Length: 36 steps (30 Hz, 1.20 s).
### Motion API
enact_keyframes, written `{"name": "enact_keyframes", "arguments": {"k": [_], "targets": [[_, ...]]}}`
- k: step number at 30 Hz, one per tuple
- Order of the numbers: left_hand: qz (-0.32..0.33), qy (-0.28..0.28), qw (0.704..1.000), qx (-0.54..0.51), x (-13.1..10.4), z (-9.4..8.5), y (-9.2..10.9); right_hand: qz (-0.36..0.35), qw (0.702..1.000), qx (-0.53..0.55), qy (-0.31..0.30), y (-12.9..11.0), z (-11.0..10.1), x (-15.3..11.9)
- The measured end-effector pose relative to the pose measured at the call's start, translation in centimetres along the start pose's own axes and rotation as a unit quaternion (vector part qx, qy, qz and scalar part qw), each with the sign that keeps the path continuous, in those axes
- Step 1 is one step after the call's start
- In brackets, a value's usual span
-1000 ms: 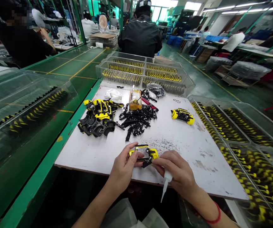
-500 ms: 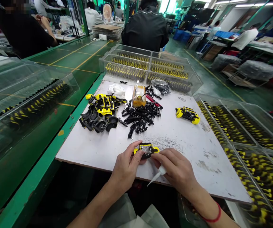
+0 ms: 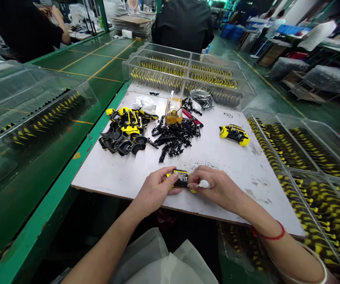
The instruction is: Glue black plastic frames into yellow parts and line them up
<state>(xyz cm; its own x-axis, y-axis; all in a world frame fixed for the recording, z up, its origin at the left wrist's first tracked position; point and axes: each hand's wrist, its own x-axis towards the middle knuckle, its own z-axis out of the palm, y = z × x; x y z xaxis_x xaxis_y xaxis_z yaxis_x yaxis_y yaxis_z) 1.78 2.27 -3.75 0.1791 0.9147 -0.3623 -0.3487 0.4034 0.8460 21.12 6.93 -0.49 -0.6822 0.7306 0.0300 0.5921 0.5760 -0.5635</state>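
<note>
Holding yellow-black casing (image 3: pixel 182 184) over table's (image 3: pixel 113 173) near edge in left hand (image 3: pixel 154 187), pinching its right end with right hand (image 3: pixel 215 184), having swung that hand's white bottle (image 3: pixel 204 184) up from nozzle-down, likely for closer fingerwork.

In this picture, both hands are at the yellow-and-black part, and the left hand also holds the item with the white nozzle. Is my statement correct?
Not entirely: the right hand, not the left hand, holds the item with the white nozzle, as the head view shows. Both hands are at the yellow-and-black part, as you say.
</note>
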Motion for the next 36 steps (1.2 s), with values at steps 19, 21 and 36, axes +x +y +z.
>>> {"name": "enact_keyframes", "arguments": {"k": [19, 21, 36], "targets": [[0.005, -0.046, 0.999, -0.008, -0.1, -0.1, 0.6, -0.004, 0.993, -0.108, -0.047, -0.9, -1.0, 0.7], [0.003, -0.042, 0.999, -0.014, -0.1, -0.1, 0.7, -0.015, 0.993, -0.115, -0.027, -0.8, -0.5, 0.1], [0.002, -0.043, 0.998, -0.045, -0.2, 0.2, 0.8, -0.118, 0.963, -0.222, 0.101, -0.1, 2.1, -1.5]]}}
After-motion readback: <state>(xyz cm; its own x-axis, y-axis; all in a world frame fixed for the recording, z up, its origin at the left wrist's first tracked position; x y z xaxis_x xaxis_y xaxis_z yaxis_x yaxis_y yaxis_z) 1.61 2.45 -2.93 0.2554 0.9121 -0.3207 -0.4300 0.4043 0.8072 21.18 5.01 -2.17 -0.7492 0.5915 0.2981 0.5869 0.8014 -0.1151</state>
